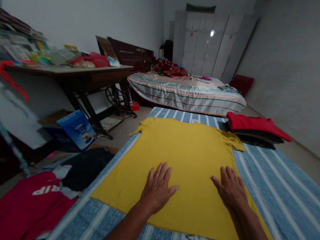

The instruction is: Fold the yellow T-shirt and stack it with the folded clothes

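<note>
Yellow shirt point(192, 146) flat on bedsheet point(276, 185); L hand point(157, 187) & R hand point(231, 188) spread, palms dn on it.

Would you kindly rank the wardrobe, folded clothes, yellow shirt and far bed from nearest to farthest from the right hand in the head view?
1. Yellow shirt: beneath the right hand.
2. Folded clothes: ahead, to the hand's right.
3. Far bed: beyond the shirt and clothes.
4. Wardrobe: behind the bed, at the back.

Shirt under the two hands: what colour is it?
The shirt is mustard yellow, shown in the head view.
</note>
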`<state>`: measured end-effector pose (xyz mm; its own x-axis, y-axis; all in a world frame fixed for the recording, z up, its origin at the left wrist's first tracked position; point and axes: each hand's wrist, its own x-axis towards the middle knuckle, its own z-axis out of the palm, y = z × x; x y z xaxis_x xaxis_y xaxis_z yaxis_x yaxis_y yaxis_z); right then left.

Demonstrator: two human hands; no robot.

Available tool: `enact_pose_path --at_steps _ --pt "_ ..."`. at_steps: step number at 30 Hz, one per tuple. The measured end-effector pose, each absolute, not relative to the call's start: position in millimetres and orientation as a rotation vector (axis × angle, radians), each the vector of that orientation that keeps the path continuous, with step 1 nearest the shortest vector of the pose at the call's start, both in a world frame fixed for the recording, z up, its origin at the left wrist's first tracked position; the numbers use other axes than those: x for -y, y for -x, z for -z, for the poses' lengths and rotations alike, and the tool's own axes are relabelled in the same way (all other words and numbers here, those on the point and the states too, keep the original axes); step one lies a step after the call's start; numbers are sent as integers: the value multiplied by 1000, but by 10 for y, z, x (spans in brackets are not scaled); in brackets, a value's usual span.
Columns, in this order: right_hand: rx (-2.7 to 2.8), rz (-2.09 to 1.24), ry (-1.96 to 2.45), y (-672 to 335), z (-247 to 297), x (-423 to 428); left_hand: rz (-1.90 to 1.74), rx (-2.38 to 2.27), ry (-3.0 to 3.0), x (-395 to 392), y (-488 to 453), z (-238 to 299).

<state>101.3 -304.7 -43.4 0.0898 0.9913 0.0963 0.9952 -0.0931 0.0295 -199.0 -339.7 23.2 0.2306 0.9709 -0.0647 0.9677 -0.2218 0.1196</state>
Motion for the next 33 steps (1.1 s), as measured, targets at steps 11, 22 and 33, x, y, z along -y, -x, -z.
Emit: enact_pose_path --at_steps 11,22,33 --pt "2093 126 2301 -1010 418 3048 -44 -1865 -2371 3391 2000 -194" --pt "2114 152 2296 -1020 466 3036 -45 -1883 -2333 3391 1965 -246" --pt "2177 158 2321 -983 391 3078 -149 -1332 -2429 3726 1366 -328"
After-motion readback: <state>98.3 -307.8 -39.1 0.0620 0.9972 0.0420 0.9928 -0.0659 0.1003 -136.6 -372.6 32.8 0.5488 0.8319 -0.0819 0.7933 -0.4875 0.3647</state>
